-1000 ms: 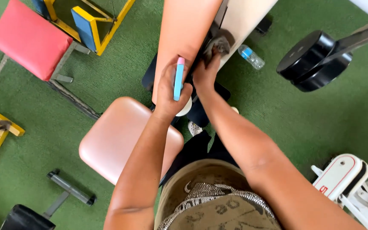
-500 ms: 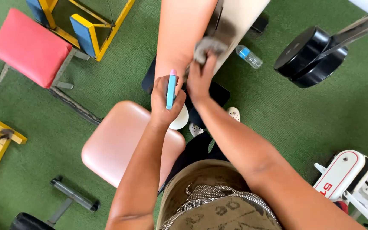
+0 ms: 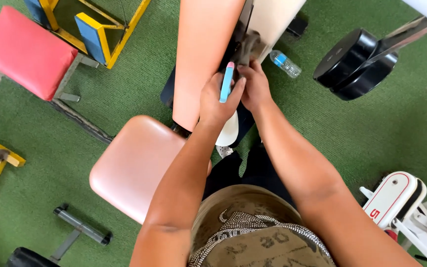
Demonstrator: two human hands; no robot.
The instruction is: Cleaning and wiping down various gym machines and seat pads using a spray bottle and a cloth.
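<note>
Green turf floor (image 3: pixel 362 133) | left hand (image 3: pixel 216 101) grips blue spray bottle (image 3: pixel 226 82) (contents unseen) | right hand (image 3: pixel 255 86) clutches grey cloth (image 3: pixel 249 47)

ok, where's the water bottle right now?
In the head view, the clear water bottle with a blue cap lies on the green turf, upper centre-right, beside the cream pad and left of the black weight plates, just beyond the right hand.

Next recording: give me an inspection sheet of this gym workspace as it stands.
Surface: green turf floor.
Job's things: blue-and-pink spray bottle; grey cloth against the beige bench pad.
Clutter: water bottle lying on the turf.
Grippers: left hand holds the spray bottle; right hand grips the cloth.
Cables: nothing seen.
Surroundings: pink seat, red pad, black weight plates.
</note>
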